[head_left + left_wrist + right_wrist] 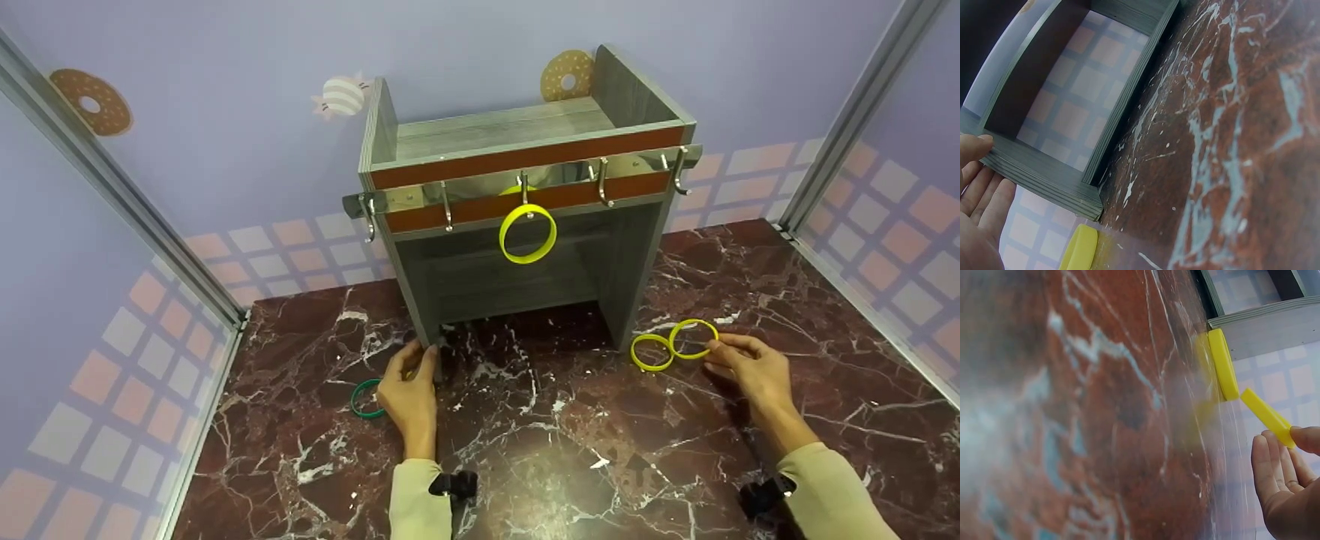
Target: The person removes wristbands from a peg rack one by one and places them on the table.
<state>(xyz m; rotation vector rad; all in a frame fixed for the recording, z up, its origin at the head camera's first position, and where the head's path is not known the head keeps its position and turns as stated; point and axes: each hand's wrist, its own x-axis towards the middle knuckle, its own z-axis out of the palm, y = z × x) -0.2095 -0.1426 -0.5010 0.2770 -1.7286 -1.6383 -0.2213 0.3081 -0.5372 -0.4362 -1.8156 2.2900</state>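
While left grip (409,386) holds grey rack (480,289), yellow ring (1266,417) juts from pinching right grip (757,379), perhaps touching second ring (1223,363)

Passable over marbled tabletop (555,465) between left hand (409,390) and right hand (757,371), into grey wooden rack (495,131); walled by side panels (628,262), obstructed above by metal hooks (602,184) and hanging yellow ring (528,260).
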